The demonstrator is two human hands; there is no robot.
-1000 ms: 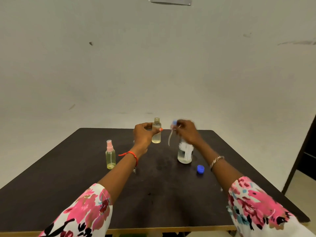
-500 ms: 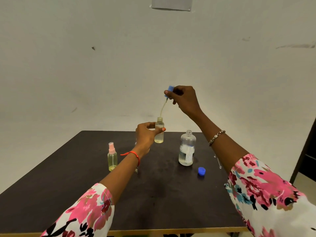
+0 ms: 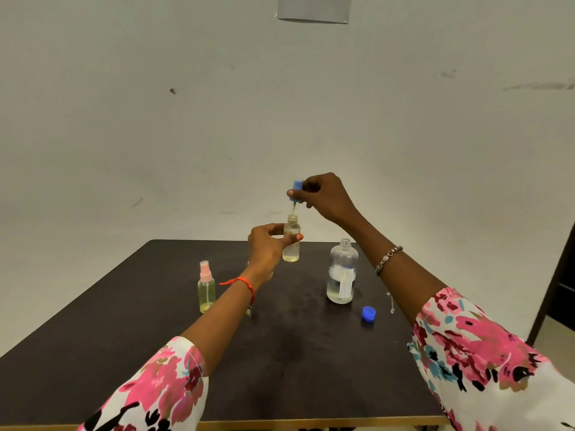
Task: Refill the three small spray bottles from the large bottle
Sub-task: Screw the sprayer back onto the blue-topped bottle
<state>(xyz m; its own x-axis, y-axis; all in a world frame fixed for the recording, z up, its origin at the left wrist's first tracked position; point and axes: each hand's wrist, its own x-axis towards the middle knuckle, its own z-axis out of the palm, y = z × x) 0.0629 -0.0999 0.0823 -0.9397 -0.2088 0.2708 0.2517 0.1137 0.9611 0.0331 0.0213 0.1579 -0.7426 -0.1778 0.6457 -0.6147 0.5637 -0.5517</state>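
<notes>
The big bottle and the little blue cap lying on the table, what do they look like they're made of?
Large bottle: probably clear glossy plastic, since the liquid shows through it; glass is possible. Blue cap: opaque moulded plastic, by its solid colour. Table: dark matt top, pale edge.

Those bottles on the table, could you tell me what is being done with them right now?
A person is refilling small spray bottles. The left hand steadies an open small bottle on the dark table, while the right hand lowers a blue spray top with its tube into the neck. The large bottle stands uncapped beside its blue cap. A pink-topped bottle waits at left.
</notes>
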